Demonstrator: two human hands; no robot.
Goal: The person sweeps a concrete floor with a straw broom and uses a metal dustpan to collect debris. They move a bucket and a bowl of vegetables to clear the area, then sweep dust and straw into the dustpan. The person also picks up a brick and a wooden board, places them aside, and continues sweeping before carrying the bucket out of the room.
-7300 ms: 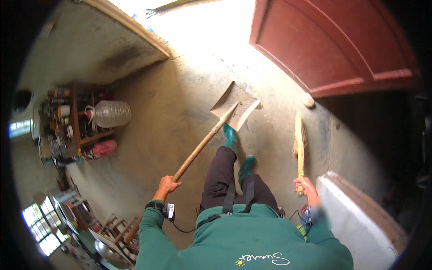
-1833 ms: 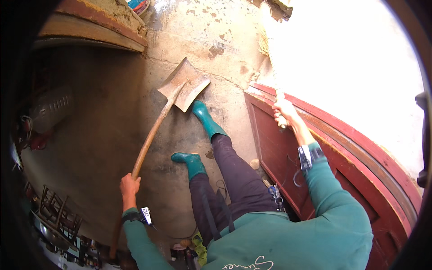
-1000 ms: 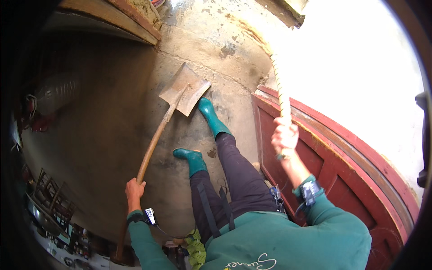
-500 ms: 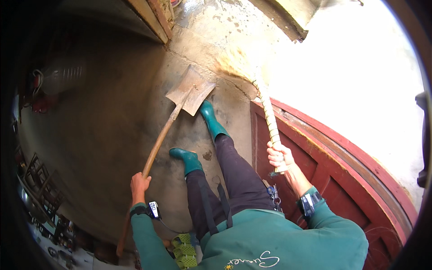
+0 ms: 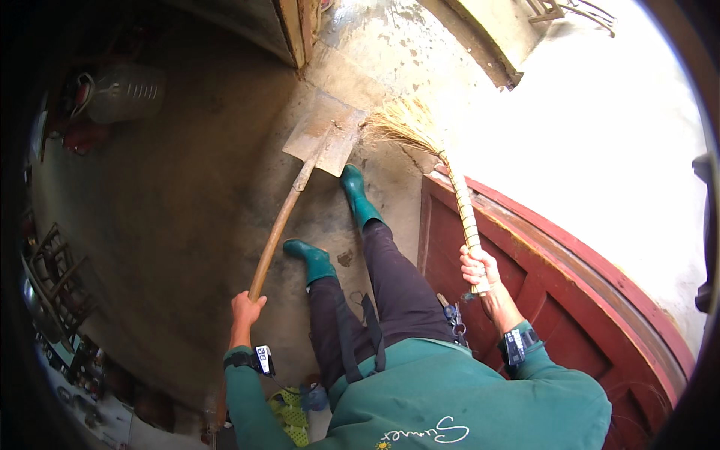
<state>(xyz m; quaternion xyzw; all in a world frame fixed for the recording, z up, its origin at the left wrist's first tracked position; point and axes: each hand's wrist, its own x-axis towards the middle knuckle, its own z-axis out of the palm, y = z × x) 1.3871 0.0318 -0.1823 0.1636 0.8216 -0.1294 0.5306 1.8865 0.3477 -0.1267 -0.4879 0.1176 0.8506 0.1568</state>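
My left hand [image 5: 247,307] is closed round the wooden handle of a shovel [image 5: 281,229]. Its flat, worn metal blade [image 5: 324,135] lies on the concrete floor just ahead of my boots. In my right hand [image 5: 480,270] I grip the bound handle of a straw broom [image 5: 459,195]. The broom's bristles [image 5: 409,126] fan out to the left, their tips at the right edge of the blade. A few small dark bits lie on the blade near that edge, too small to name. The lower end of the shovel handle is partly hidden by my left arm.
A red panelled door [image 5: 540,292] stands close on my right, beside a sunlit floor. Teal boots [image 5: 360,199] are on my feet. A clear plastic container [image 5: 124,94] is at the far left, a wooden post [image 5: 292,34] ahead, and green perforated slippers [image 5: 289,412] lie near my left arm.
The broom's bristles have come down and left toward the blade, no longer smeared by motion. The shovel has shifted slightly right, and both hands have moved a little right.
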